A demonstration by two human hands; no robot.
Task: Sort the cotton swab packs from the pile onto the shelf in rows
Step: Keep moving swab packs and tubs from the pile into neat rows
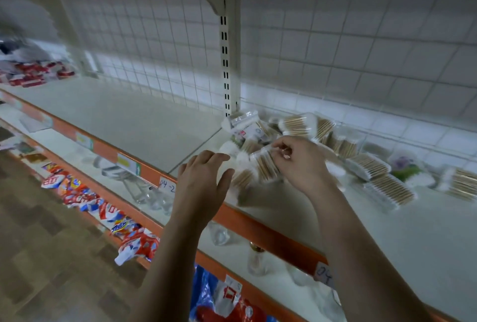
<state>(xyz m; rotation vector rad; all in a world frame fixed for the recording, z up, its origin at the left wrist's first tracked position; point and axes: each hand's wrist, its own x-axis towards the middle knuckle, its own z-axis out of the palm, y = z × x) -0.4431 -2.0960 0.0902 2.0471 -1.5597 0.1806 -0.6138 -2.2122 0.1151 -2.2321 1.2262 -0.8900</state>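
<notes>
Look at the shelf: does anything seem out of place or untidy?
The cotton swab packs lie in a jumbled heap on the shelf, tilted and overlapping, not in rows. The right hand pinches one pack; the left hand is open beside it.

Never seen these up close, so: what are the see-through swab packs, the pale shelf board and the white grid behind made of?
The clear cotton swab pack in the right hand looks like thin glossy plastic: tan sticks, probably wood, and white cotton tips show through. The pale shelf board seems matte painted metal, uncertainly. The white grid back panel looks like coated wire.
</notes>
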